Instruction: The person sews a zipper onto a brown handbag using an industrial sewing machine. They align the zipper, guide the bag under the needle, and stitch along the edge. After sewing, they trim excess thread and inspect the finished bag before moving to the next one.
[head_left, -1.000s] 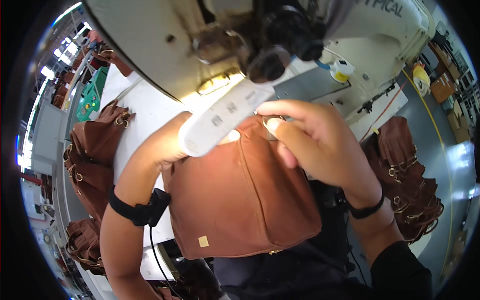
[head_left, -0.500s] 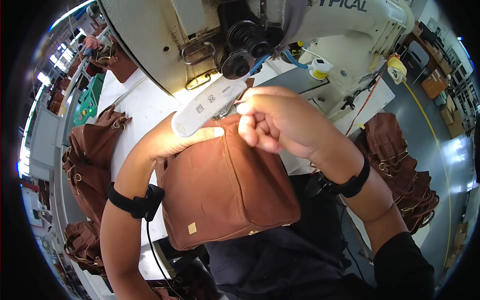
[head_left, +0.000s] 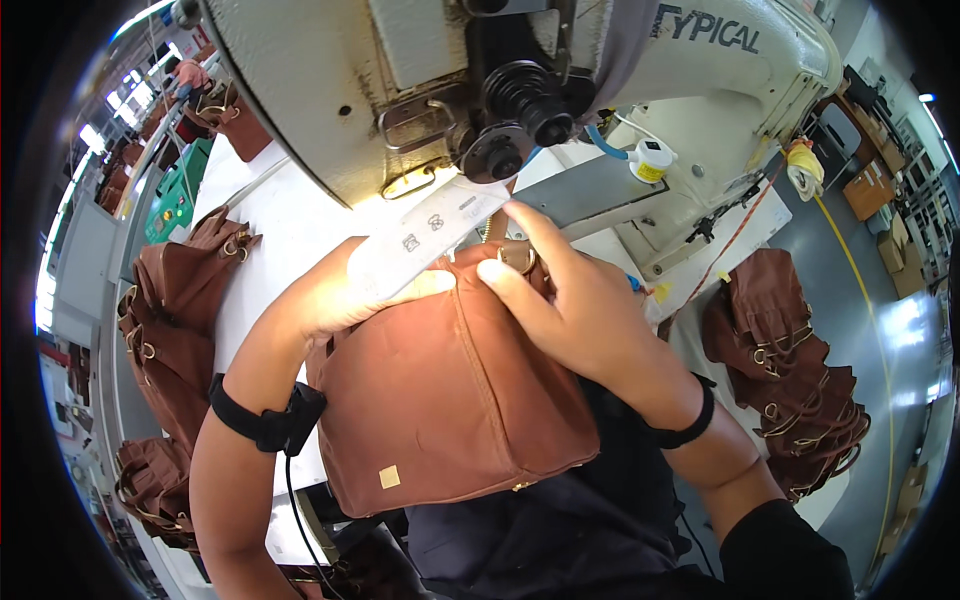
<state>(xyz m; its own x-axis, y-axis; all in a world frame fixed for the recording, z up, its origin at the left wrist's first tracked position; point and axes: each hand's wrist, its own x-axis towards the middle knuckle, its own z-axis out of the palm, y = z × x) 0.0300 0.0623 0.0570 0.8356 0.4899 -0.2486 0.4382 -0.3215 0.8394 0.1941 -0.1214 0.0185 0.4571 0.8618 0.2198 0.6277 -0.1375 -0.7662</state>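
A brown bag (head_left: 415, 400) with a small gold patch sits upright before me, its top edge close beneath the sewing machine head (head_left: 290, 90). My left hand (head_left: 335, 290) grips the bag's left top, thumb laid over the edge toward the seam. Its other fingers are hidden behind the bag and a white rounded plate (head_left: 425, 240) hanging from the machine. At the right top corner, my right hand (head_left: 590, 320) pinches the bag, thumb on the near face and forefinger reaching up beside a brown strap (head_left: 496, 226). A metal ring (head_left: 518, 257) shows between that thumb and forefinger.
Brown bags (head_left: 180, 320) are heaped along the left, and another pile of brown bags (head_left: 785, 370) lies at my right. A white bottle-like part (head_left: 652, 160) with a blue tube stands behind the right hand. Far left, a person (head_left: 188, 75) is near a green box (head_left: 180, 195).
My right hand has come down from the strap beside the white plate onto the bag's corner, its curled fingers opening around the edge. The left hand keeps its hold.
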